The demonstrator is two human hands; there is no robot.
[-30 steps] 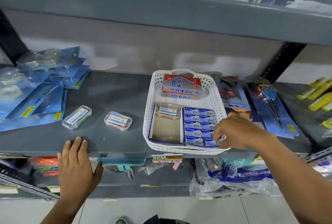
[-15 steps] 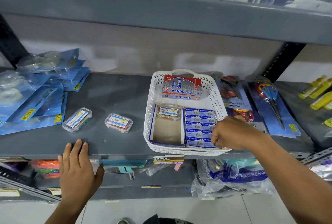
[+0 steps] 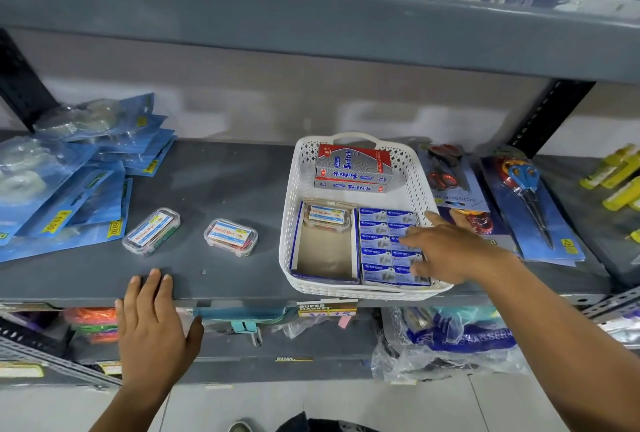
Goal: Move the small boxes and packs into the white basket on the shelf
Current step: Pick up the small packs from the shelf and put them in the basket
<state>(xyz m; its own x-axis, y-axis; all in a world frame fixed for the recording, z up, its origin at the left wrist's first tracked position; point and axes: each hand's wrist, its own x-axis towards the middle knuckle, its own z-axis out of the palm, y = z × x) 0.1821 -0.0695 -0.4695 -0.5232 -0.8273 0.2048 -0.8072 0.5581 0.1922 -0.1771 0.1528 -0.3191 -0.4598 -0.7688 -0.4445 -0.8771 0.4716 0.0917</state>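
The white basket (image 3: 291,223) stands on the grey shelf (image 3: 221,182). Inside it lie two red-and-silver boxes (image 3: 353,168), an open blue carton (image 3: 323,253) with one clear pack (image 3: 325,216) in it, and several small blue boxes (image 3: 381,241). Two clear plastic packs rest on the shelf to the basket's left, one (image 3: 231,236) nearer and one (image 3: 151,231) farther left. My right hand (image 3: 446,249) hovers over the blue boxes with fingers spread, holding nothing. My left hand (image 3: 152,327) lies flat on the shelf's front edge.
Blue blister packs (image 3: 69,182) pile up at the shelf's left. Carded scissors (image 3: 530,203) and yellow items (image 3: 620,175) lie to the right of the basket. Another shelf (image 3: 311,26) hangs close overhead. Bagged goods (image 3: 450,341) sit on the level below.
My right hand has opened from a closed pinch at the basket's front right corner and spread its fingers over the blue boxes. My left hand has stayed on the shelf edge.
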